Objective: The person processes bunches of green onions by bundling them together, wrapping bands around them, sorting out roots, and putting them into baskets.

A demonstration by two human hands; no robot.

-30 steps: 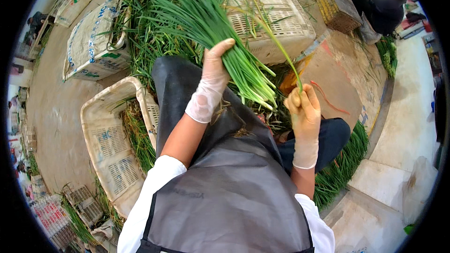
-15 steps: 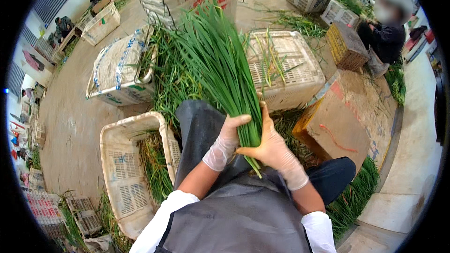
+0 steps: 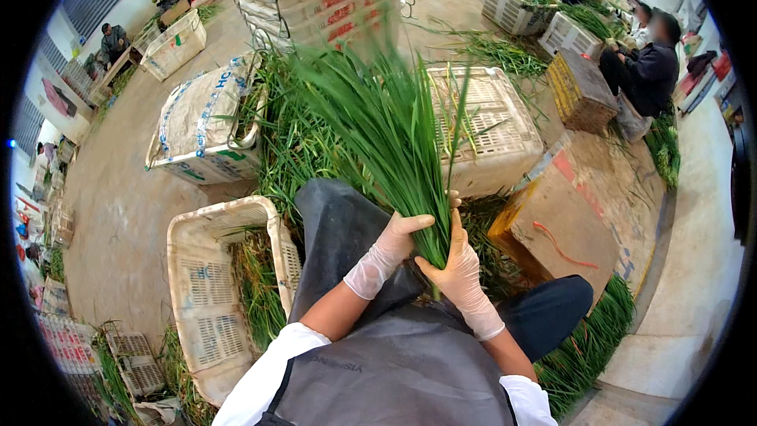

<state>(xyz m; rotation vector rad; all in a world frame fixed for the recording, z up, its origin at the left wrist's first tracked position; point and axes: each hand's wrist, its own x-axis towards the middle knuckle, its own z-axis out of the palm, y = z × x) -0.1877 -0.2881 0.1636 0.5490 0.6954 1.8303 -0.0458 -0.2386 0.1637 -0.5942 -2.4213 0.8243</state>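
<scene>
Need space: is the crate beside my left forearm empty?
No, partly filled: the crate holds green and brownish leaves along its right side.

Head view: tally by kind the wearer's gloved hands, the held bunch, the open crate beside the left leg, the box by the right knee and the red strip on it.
Gloved hands (left hand, right hand): 2
Green bunch: 1
Open crate: 1
Brown box: 1
Red strip: 1
Total: 6

From my end I count: two gloved hands [image 3: 459, 272], one held chive bunch [image 3: 398, 146], one grey apron [image 3: 386, 375], one red cord [image 3: 561, 249], one sack-covered crate [image 3: 195, 106].
</scene>
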